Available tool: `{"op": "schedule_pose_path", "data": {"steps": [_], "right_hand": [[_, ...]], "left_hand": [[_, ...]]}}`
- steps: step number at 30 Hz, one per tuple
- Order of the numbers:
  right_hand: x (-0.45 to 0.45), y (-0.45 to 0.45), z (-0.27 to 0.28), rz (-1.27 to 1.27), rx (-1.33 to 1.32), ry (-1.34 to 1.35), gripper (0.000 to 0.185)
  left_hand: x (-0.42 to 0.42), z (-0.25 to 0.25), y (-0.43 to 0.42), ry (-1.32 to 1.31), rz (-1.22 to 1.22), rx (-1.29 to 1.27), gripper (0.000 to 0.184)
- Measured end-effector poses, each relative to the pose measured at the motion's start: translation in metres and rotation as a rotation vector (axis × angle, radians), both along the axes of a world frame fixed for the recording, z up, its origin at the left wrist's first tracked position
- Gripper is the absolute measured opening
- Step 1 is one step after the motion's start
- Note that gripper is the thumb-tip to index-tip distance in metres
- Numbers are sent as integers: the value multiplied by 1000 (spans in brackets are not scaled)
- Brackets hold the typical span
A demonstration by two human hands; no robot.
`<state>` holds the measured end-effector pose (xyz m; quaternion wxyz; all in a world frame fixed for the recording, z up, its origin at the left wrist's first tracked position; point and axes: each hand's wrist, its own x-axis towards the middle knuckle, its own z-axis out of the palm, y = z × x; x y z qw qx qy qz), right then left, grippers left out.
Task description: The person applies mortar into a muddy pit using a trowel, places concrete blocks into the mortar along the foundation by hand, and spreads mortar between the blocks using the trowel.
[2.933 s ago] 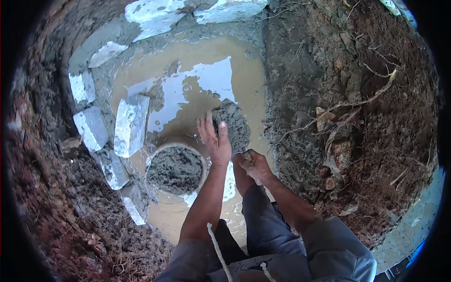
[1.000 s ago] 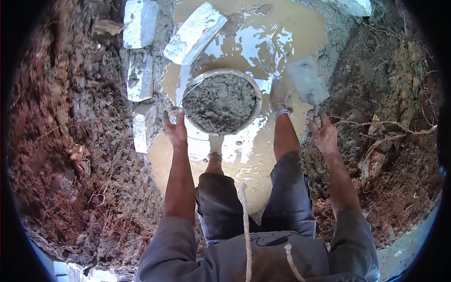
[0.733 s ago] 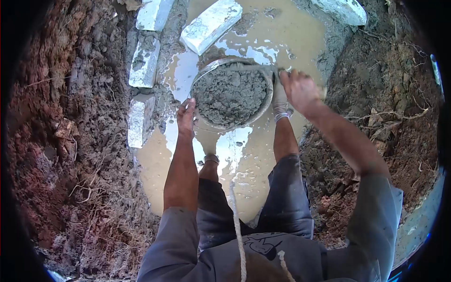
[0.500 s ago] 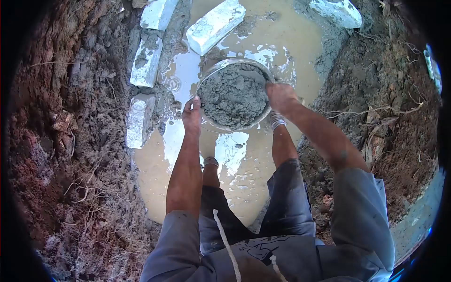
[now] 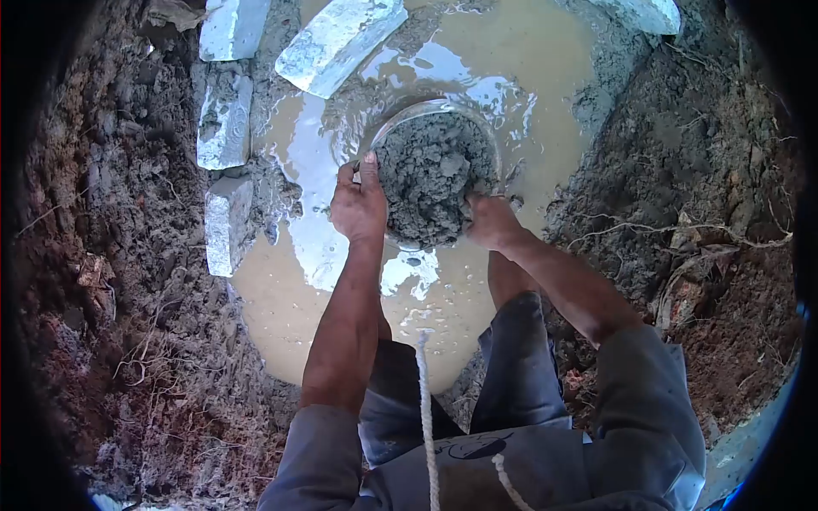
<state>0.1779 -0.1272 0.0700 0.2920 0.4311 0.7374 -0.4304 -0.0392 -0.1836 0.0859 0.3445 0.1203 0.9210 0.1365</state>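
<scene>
Muddy water (image 5: 528,60) spreads over the floor of a dug pit with rough earth sides. Standing in or just over that water, near the middle of the view, is a round bucket (image 5: 432,107) filled with lumpy grey mortar (image 5: 434,170); whether its base is on the bottom is hidden. Full as it is, it is probably heavy, with a wet rim liable to slip under bare skin, while the mortar looks thick and soft enough to dent. Opposite sides of the rim seem the soundest places to take hold, keeping the weight level. At the left side, the left grip (image 5: 358,209) pinches the rim, thumb uppermost. The right grip (image 5: 494,223) is curled in at the near right edge, against the mortar; what its fingers close on, if anything, I cannot tell. Below, the dark trousers (image 5: 524,358) straddle the near water. Farther out, a pale block (image 5: 341,47) lies slantwise beyond the bucket, a row of blocks (image 5: 224,123) lines the left bank, and thin roots (image 5: 707,228) trail across the right one.
</scene>
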Motion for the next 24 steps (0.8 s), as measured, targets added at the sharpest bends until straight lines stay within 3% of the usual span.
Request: {"op": "schedule_pose_path", "data": {"steps": [6,10,14,19,24], "right_hand": [[-6,12,-14,-65,-63,-36,31],[-11,25,-17,-35,-150,7,30],[13,14,1,-59,-91,124,30],[-13,22,-11,-96,-158,35,29],[0,15,11,-217,-101,185,33]], "left_hand": [[27,-17,20,166,55,150,59],[19,-11,36,119,99,114,58],[25,-30,28,34,219,366,51],[31,-22,49,86,261,324,48],[34,-21,50,91,253,315,40]]}}
